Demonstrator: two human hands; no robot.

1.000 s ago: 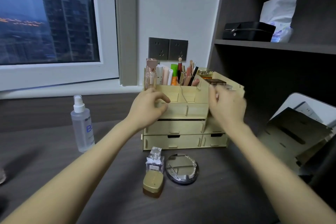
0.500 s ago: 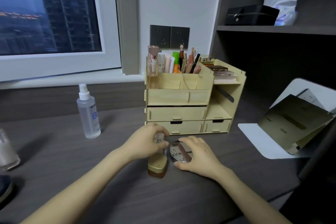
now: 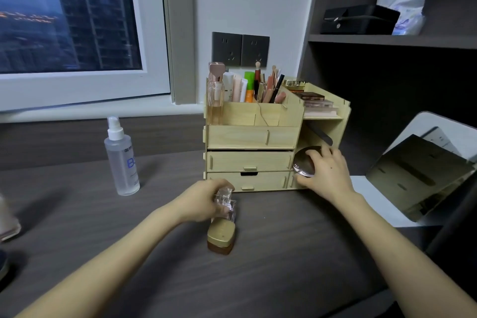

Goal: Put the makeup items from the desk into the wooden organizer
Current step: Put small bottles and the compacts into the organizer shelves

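Observation:
The wooden organizer (image 3: 247, 137) stands at the back of the desk, its top slots full of tubes and brushes. My right hand (image 3: 326, 175) grips a round silver compact (image 3: 304, 166) and holds it at the mouth of the organizer's lower right open shelf. My left hand (image 3: 204, 201) is closed around a small clear perfume bottle (image 3: 225, 202) just in front of the organizer. A gold-lidded jar (image 3: 221, 237) sits on the desk right below that bottle. A clear spray bottle (image 3: 121, 157) stands to the left.
A tilted mirror on a white stand (image 3: 418, 175) sits to the right of the organizer. A dark shelf unit (image 3: 392, 39) with a black case rises behind it. Another bottle (image 3: 7, 217) shows blurred at the left edge. The window sill runs along the back.
My right hand has lifted the round compact off the desk and carried it up and right to the organizer's lower right shelf. My left hand keeps hold of the perfume bottle.

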